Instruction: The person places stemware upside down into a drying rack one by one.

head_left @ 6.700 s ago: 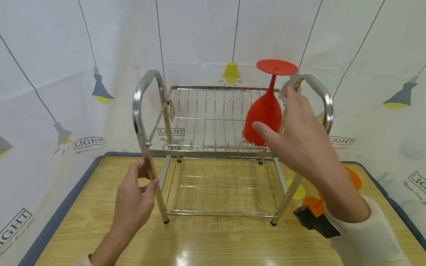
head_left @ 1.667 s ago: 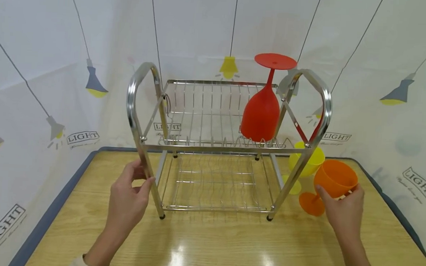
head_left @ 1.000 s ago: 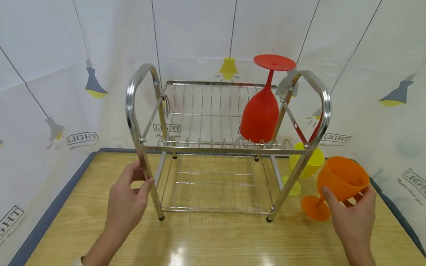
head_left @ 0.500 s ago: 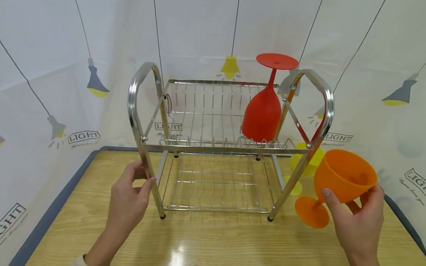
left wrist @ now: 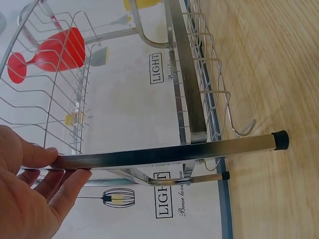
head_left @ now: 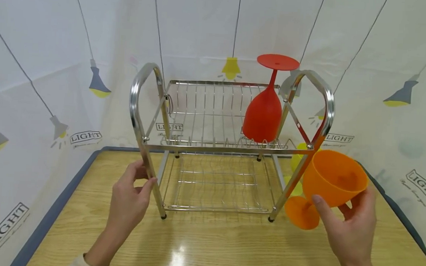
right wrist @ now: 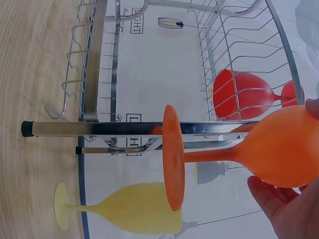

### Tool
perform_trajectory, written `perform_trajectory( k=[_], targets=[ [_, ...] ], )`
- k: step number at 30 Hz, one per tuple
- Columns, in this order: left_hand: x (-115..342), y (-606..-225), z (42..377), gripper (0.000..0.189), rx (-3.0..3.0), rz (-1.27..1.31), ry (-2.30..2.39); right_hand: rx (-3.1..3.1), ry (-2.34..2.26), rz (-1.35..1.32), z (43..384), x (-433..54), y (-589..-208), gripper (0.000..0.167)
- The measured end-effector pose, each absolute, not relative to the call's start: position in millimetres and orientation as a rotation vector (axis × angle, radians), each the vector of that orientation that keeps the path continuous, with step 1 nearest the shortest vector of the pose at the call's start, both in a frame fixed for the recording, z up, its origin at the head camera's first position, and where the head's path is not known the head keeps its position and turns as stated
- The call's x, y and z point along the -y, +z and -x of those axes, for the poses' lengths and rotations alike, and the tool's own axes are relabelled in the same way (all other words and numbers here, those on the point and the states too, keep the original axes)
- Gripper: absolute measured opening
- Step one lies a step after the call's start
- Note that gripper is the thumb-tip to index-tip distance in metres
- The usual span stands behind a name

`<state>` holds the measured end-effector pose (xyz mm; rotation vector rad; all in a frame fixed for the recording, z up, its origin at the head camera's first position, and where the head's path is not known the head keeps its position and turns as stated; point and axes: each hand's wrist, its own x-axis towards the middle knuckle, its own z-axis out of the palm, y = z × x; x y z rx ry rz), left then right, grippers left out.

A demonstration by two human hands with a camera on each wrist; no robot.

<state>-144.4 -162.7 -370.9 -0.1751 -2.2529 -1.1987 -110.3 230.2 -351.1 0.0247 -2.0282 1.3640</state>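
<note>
My left hand (head_left: 128, 197) pinches the left front leg of a two-tier metal dish rack (head_left: 226, 149), thumb and fingers on either side of the bar in the left wrist view. At the rack's right, my right hand (head_left: 354, 228) holds an orange goblet (head_left: 335, 181) by its bowl. The goblet leans, with its mouth up to the right and its foot (right wrist: 173, 157) off the table. Upside down on the rack's upper tier stands a red goblet (head_left: 262, 111), towards the right end. Some of my right fingers are hidden behind the orange bowl.
A yellow goblet (right wrist: 142, 206) stands upright on the wooden table (head_left: 207, 245), behind the rack's right front leg and partly covered by the orange one. The rack's curved side handle (head_left: 324, 102) rises near my right hand. A lamp-printed sheet (head_left: 106, 31) hangs behind.
My right hand left the red goblet, which stays on the rack, and took the orange goblet by its bowl. It lifted and tilted it, and lately moved it left towards the rack. My left hand stayed.
</note>
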Motion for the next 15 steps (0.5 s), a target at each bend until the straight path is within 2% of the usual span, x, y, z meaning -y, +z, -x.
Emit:
perform_trajectory(
  k=[15],
  targets=[
    [163, -370, 143, 0.039, 2.258, 0.182, -1.224, 2.172, 1.387, 0.006, 100, -212, -342, 0.08]
  ],
)
